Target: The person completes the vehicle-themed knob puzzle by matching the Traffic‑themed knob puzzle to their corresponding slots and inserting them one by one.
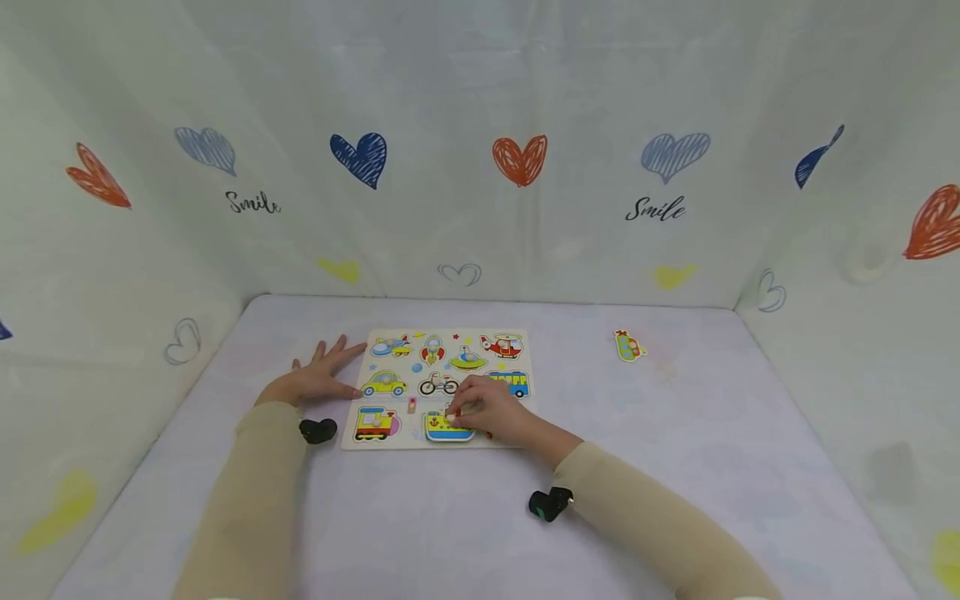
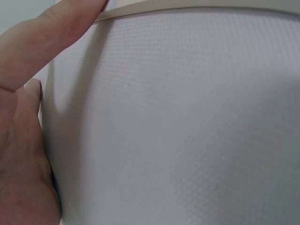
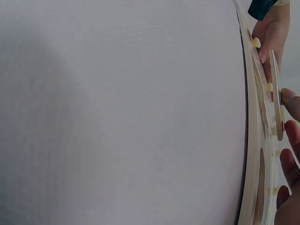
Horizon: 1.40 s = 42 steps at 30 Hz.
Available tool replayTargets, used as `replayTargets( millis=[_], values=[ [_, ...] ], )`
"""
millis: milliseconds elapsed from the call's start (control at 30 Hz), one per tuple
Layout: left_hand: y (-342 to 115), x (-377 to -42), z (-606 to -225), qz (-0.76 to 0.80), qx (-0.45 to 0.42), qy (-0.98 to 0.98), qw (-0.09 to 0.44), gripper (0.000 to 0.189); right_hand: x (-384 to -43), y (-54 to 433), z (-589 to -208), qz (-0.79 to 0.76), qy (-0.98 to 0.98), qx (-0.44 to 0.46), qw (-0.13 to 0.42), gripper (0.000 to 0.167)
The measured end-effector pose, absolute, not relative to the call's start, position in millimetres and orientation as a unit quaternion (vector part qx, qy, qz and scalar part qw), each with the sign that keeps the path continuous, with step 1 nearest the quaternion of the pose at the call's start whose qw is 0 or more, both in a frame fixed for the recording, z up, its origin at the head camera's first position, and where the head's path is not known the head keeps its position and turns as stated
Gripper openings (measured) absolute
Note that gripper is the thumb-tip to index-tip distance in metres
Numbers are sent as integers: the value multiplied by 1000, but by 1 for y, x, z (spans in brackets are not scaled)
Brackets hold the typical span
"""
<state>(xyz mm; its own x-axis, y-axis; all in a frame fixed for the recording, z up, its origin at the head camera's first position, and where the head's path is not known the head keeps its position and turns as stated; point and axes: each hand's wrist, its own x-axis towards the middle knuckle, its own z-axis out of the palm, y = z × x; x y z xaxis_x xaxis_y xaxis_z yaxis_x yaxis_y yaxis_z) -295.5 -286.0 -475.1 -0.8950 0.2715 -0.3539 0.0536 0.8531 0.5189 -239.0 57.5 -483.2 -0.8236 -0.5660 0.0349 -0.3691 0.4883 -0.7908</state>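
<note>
A wooden puzzle board [image 1: 408,439] with vehicle pictures lies on the table. My right hand [image 1: 491,410] pinches a yellow and blue ship puzzle piece [image 1: 448,434] by its knob over the bottom row. In the right wrist view the ship piece [image 3: 275,96] stands slightly apart from the board [image 3: 251,154], with the fingers [image 3: 291,104] at its outer face. My left hand [image 1: 315,379] rests at the board's left edge with fingers spread, the thumb touching that edge. The left wrist view shows the thumb [image 2: 42,42] reaching to the board's rim [image 2: 197,11].
A green and yellow submarine puzzle piece [image 1: 628,346] lies on the table right of the board. Pieces such as the train [image 1: 375,425], car [image 1: 384,383] and bus [image 1: 517,384] sit on the board. A heart-printed curtain [image 1: 450,100] stands behind the table.
</note>
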Motion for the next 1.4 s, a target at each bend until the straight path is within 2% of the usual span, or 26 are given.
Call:
replayTargets(
  millis=[900, 1400],
  values=[
    [-285, -292, -474, 252, 85, 942, 203, 102, -239, 44, -498, -388, 877, -266, 101, 6],
    [-286, -295, -476, 249, 88, 942, 205, 102, -241, 46, -498, -401, 869, -262, 123, 6]
  ],
)
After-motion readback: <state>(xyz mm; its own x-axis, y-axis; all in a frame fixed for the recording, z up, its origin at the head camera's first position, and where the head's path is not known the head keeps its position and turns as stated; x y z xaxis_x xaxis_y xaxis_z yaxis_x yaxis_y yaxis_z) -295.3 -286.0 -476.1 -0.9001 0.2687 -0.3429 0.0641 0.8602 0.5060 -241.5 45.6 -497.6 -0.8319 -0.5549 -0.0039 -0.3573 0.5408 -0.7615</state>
